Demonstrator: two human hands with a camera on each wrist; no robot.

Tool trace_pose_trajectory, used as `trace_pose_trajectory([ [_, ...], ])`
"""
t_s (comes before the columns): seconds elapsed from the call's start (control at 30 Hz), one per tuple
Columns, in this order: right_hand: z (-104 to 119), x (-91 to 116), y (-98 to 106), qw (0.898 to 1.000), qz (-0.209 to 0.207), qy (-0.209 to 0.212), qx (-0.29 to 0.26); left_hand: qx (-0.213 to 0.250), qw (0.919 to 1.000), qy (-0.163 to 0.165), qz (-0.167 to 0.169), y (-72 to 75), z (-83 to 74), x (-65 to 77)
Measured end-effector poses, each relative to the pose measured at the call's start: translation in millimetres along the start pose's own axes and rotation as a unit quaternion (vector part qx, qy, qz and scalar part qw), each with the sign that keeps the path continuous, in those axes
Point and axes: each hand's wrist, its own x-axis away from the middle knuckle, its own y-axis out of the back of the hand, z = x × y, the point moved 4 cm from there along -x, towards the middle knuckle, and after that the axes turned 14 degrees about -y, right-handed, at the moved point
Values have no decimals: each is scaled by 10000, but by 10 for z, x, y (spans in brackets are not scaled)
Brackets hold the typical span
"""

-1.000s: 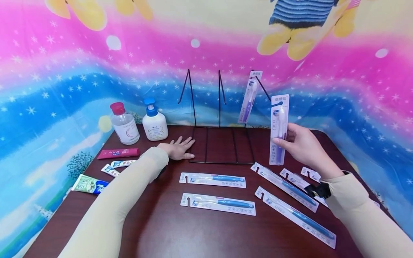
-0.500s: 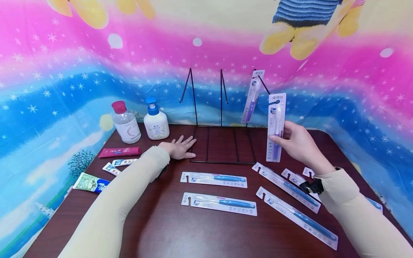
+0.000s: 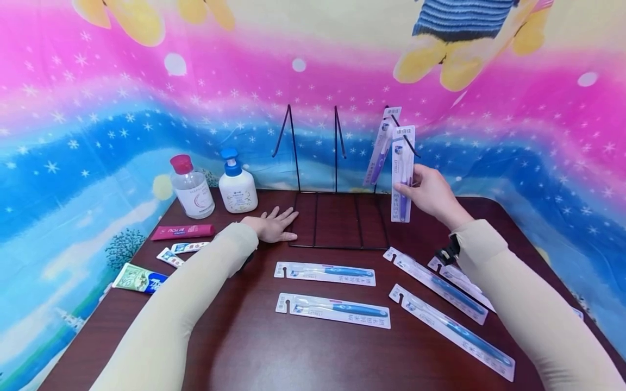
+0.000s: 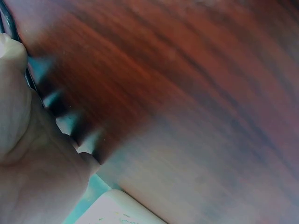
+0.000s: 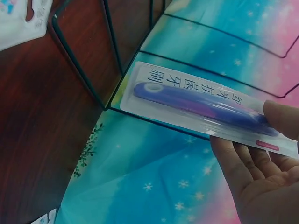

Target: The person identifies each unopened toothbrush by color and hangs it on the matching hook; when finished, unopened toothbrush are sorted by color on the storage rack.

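Observation:
My right hand pinches a packaged purple toothbrush between thumb and fingers, upright at the rack's right hook. That hook's tip shows in front of the card, near its slot. Behind it, another purple toothbrush pack hangs on the same hook, tilted. In the right wrist view the held toothbrush pack lies across the fingers, thumb on its face. My left hand rests flat on the table with fingers spread, fingertips at the left side of the black wire rack. The left wrist view shows the left palm from close by.
Several blue toothbrush packs lie on the table's front and right. At the left stand a white pump bottle and a clear red-capped bottle. A red tube and a green-and-blue tube lie nearer. A printed cloth hangs behind.
My right hand has moved left, up and back with the purple toothbrush pack, from before the hook's tip to along the hook. The left hand has stayed put.

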Motion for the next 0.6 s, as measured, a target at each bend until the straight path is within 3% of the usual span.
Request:
trace_pose_trajectory([
  [0.33,50,-397,-78,9999,110,-79,-2,0,10000,-4,-36,-19,43,-36],
  [0.6,112,-530,-163,9990,377,-207,-97,123,9999,4,-29,-18,40,-26],
])
